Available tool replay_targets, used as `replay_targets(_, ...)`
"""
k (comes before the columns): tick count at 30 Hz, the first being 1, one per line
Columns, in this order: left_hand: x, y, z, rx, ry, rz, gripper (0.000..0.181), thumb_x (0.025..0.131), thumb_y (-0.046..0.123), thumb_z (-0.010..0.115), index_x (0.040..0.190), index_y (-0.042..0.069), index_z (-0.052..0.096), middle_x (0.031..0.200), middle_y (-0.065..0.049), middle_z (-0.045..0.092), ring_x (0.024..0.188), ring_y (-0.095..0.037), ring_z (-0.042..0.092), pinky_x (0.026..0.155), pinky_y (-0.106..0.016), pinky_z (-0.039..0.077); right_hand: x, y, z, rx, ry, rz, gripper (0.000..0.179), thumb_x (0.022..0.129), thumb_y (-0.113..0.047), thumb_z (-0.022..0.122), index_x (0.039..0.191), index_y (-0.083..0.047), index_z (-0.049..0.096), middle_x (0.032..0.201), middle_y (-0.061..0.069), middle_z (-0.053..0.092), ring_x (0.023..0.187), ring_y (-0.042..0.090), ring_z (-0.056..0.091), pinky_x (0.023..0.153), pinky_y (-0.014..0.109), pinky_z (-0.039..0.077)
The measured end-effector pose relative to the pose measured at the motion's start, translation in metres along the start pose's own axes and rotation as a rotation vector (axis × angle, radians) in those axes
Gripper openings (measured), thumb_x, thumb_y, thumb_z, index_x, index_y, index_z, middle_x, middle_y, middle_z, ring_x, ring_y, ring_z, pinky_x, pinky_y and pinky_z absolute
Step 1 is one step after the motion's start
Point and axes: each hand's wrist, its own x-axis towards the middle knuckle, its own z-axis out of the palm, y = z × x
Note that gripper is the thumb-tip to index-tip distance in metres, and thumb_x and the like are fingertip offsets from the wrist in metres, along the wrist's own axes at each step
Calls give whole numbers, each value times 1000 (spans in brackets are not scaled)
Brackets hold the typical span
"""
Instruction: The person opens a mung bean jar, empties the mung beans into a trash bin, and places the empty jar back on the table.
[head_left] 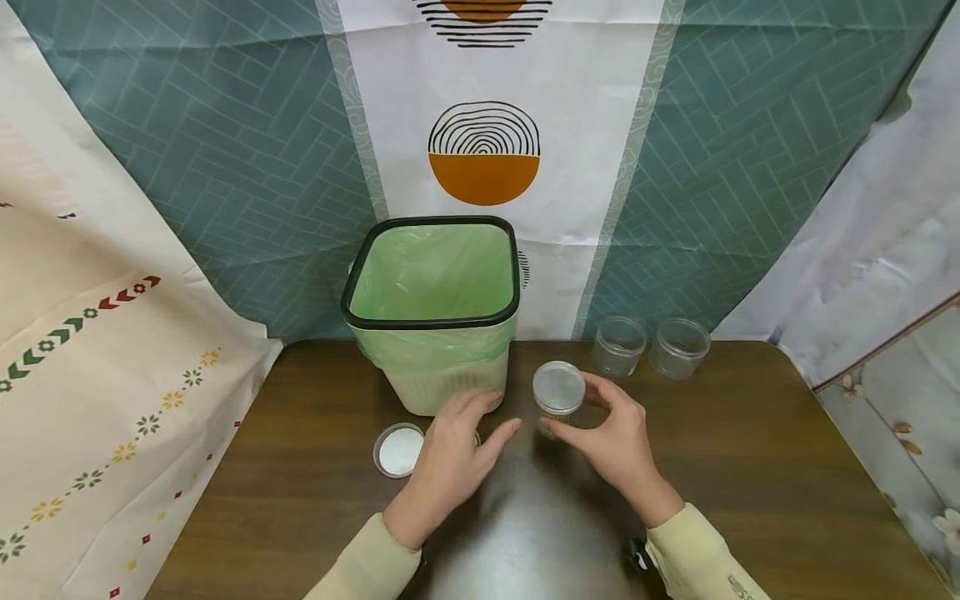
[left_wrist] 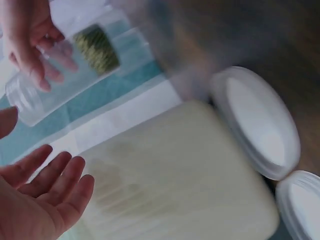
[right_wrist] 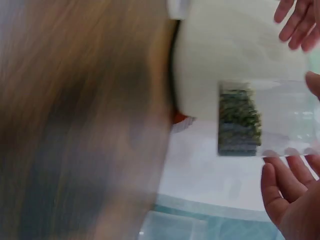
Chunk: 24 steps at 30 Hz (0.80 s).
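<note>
My right hand (head_left: 618, 433) grips a clear jar (head_left: 558, 392) with a round, pale cap, holding it above the table between thumb and fingers. Dried green bits (right_wrist: 240, 120) fill the bottom part of the jar in the right wrist view, and the rest of it is see-through. My left hand (head_left: 453, 454) holds nothing; its fingers are spread and slightly bent, a short way left of the jar. Beside that hand lies a round, clear-rimmed piece with a white inside (head_left: 400, 451). A second one like it (left_wrist: 305, 205) shows in the left wrist view, mostly hidden by the left hand in the head view.
A pale bin (head_left: 442, 383) with a black rim and a green liner bag stands behind the left hand. Two clear jars (head_left: 619, 346) (head_left: 678, 347) without caps stand at the back right of the brown table (head_left: 720, 467). Patterned cloth (head_left: 247, 167) hangs behind.
</note>
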Motion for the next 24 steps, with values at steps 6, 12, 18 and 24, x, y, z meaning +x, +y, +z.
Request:
replay_targets(6, 7, 19, -5, -69, -150, -88, 75, 83, 65, 51, 145, 29, 31, 141, 6, 42, 127, -11, 45, 98, -37, 45, -17, -15, 0, -24, 30, -158, 74, 58, -30, 88, 125, -26, 58, 116, -7, 61, 102, 9, 60, 86, 19, 47)
replay_targets(12, 9, 29, -1, -168, -217, -75, 75, 83, 63, 54, 145, 26, 32, 141, 7, 41, 125, -9, 46, 96, -34, 47, -28, -19, 4, 7, 103, -222, 76, 55, -16, 88, 126, -17, 60, 114, -1, 62, 105, 15, 60, 94, 9, 39)
replay_targets(18, 10, 31, 0, -213, -235, -117, 77, 78, 65, 58, 142, 26, 38, 128, 8, 52, 112, -6, 54, 88, -31, 50, -35, -22, 4, -11, 96, -224, 75, 55, -16, 87, 126, -17, 60, 113, -1, 62, 102, 15, 61, 93, 7, 39)
replay_targets(24, 10, 31, -2, -233, -227, -98, 71, 76, 60, 65, 133, 21, 50, 117, 8, 59, 96, -6, 58, 77, -22, 50, -37, -23, 4, -9, 66, -271, 75, 55, -16, 86, 126, -16, 60, 114, 0, 62, 103, 15, 60, 94, 8, 39)
